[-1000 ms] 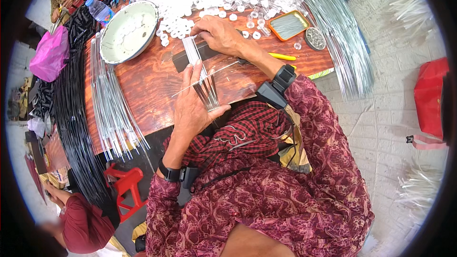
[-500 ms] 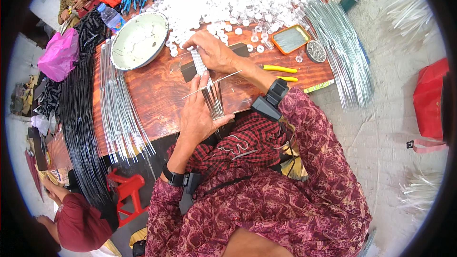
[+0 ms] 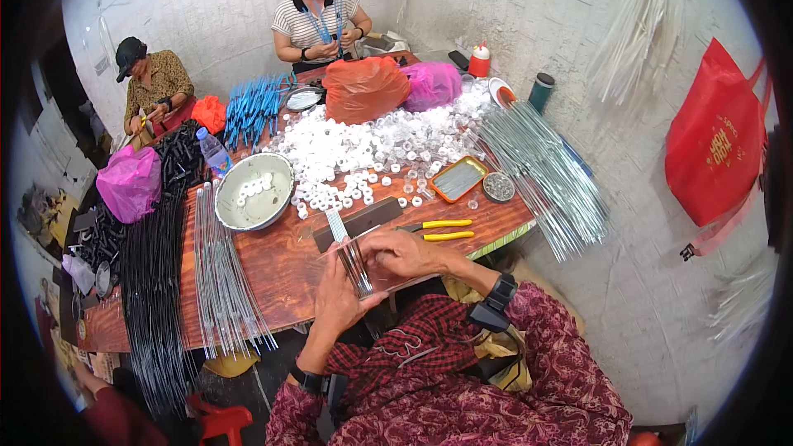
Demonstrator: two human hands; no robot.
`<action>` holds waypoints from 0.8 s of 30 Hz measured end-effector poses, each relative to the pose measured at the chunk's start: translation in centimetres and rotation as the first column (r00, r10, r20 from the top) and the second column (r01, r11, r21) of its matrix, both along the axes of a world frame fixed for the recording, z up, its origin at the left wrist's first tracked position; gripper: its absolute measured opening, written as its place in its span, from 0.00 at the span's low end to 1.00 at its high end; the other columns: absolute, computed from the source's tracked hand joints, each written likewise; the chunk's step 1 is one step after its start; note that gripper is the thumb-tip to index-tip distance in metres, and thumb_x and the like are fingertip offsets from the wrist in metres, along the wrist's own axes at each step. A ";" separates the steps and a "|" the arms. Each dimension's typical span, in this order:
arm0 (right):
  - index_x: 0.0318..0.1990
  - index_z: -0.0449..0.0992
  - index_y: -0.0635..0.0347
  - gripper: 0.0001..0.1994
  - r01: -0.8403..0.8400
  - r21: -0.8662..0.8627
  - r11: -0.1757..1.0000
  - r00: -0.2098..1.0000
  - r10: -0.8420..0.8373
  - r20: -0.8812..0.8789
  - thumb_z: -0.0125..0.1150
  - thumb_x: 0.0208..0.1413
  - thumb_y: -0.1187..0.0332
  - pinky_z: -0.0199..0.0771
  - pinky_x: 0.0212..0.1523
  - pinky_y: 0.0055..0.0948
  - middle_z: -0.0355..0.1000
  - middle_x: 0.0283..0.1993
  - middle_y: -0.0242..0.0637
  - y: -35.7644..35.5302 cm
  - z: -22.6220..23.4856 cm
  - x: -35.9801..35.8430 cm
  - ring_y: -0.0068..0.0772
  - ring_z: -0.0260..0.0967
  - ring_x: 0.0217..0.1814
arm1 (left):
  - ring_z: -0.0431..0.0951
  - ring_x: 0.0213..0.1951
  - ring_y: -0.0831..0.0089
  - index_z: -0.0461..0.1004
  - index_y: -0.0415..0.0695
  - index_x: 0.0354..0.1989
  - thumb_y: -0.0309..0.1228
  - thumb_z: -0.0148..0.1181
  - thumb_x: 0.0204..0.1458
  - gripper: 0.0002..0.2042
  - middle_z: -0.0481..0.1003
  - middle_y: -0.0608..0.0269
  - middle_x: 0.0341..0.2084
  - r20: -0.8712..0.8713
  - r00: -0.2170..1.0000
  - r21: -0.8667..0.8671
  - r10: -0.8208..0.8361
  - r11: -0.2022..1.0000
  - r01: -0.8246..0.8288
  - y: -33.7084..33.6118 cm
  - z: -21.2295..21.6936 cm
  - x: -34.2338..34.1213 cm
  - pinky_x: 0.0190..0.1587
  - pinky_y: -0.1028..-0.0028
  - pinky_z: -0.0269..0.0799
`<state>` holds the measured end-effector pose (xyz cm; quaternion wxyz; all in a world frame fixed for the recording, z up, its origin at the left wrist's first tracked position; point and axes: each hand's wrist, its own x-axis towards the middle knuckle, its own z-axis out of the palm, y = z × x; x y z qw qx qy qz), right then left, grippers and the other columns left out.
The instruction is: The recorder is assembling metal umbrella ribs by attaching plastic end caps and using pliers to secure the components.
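My left hand (image 3: 339, 297) and my right hand (image 3: 405, 252) both grip a small bundle of thin grey metal rods (image 3: 355, 263) near the front edge of the wooden table (image 3: 273, 268). The bundle runs from the table surface toward my chest, between the two hands. A dark flat block (image 3: 363, 219) lies just beyond the hands. Yellow-handled pliers (image 3: 442, 230) rest to the right of my right hand.
A metal bowl (image 3: 252, 190) with white rings stands left of a large heap of white plastic rings (image 3: 372, 149). Long metal rods (image 3: 219, 272) lie left, more rods (image 3: 537, 173) right. Black rods (image 3: 153, 281) hang off the left side. Two people sit at the far end. A red bag (image 3: 714, 140) hangs on the wall.
The view has tilted up, so the far end of the table and two seated people now show. My hands still hold the rod bundle, closer together than before.
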<state>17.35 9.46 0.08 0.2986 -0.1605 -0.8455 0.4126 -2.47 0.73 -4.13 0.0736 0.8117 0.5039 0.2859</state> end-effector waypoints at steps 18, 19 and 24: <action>0.45 0.79 0.60 0.11 0.421 0.265 0.868 0.896 -0.443 0.027 0.55 0.58 0.70 0.75 0.47 0.35 0.78 0.41 0.42 -2.1 9.4 6.7 0.40 0.76 0.44 | 0.53 0.68 0.39 0.58 0.44 0.69 0.51 0.72 0.40 0.47 0.53 0.41 0.69 -0.088 0.996 0.106 -0.010 0.994 0.019 0.6 -0.3 0.7 0.67 0.53 0.57; 0.46 0.78 0.62 0.11 0.458 0.191 0.868 0.886 -0.463 -0.018 0.55 0.59 0.71 0.75 0.46 0.32 0.78 0.40 0.40 -2.6 12.3 7.6 0.35 0.76 0.43 | 0.53 0.68 0.39 0.58 0.43 0.69 0.52 0.72 0.40 0.47 0.53 0.41 0.69 -0.109 0.994 0.122 -0.001 0.992 0.015 0.4 -0.3 0.4 0.67 0.53 0.58; 0.55 0.72 0.67 0.17 0.387 0.156 0.909 0.832 -0.272 -0.483 0.54 0.58 0.77 0.77 0.46 0.26 0.77 0.44 0.40 -7.8 23.1 8.2 0.27 0.75 0.44 | 0.53 0.68 0.39 0.59 0.43 0.68 0.52 0.71 0.41 0.47 0.53 0.42 0.69 -0.112 0.993 0.106 0.041 0.994 -0.029 -0.1 -1.0 -0.8 0.66 0.53 0.58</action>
